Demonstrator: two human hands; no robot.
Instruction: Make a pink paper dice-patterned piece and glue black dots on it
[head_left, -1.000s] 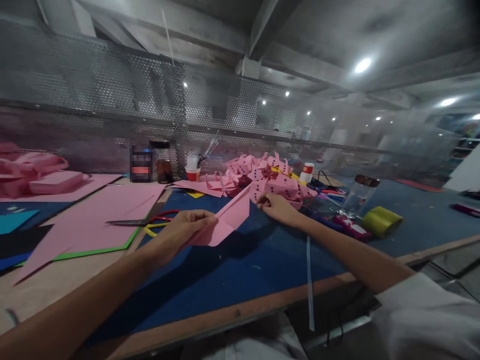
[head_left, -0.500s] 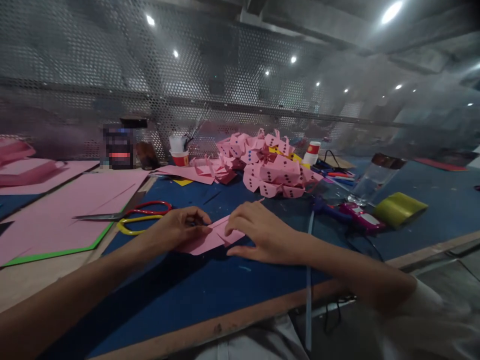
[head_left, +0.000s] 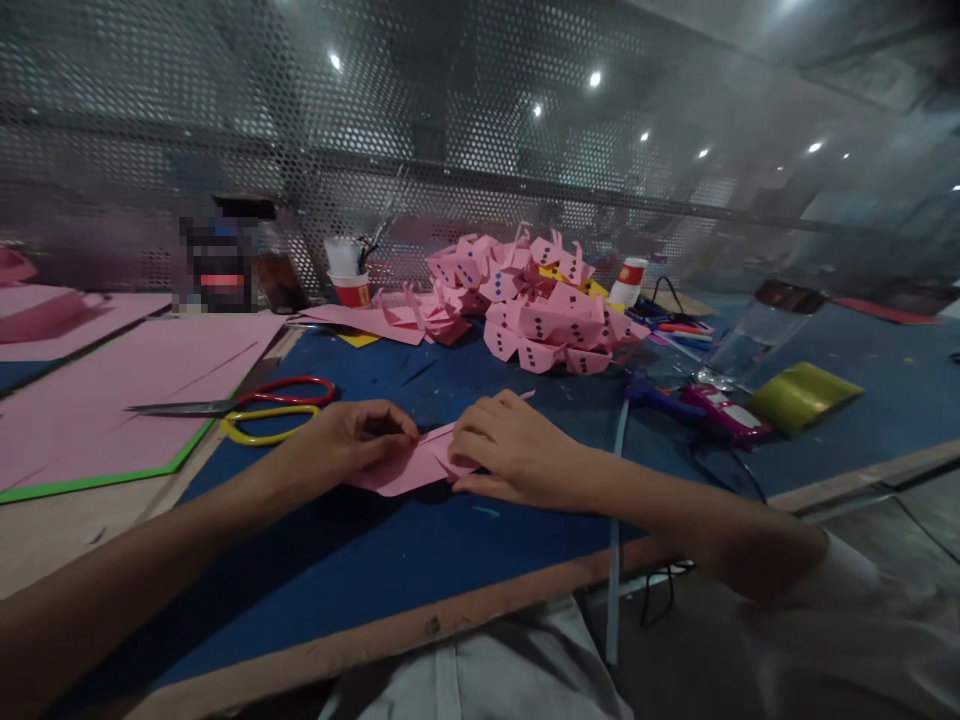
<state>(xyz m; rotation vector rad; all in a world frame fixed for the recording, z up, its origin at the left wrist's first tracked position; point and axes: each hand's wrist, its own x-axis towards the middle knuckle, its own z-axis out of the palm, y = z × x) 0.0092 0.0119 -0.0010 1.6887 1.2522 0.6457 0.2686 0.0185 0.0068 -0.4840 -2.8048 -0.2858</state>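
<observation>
Prob. a craft workshop: blue-topped worktable (head_left: 450,580), scissors (head_left: 277,408), cut paper (head_left: 142,385), perforated metal screen (head_left: 465,130).

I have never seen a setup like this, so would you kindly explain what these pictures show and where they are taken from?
There is no robot here: the bare hands belong to a person who wears the one camera on the head. It looks forward and down, so the forearms reach in from the lower corners.

The left hand and right hand both hold a folded piece of pink paper over the blue work surface.

By the left forearm lie scissors with one red and one yellow handle loop. Beyond the hands is a heap of pink paper shapes with dark dots. To the right are a clear jar with a brown lid and a yellow roll.
</observation>
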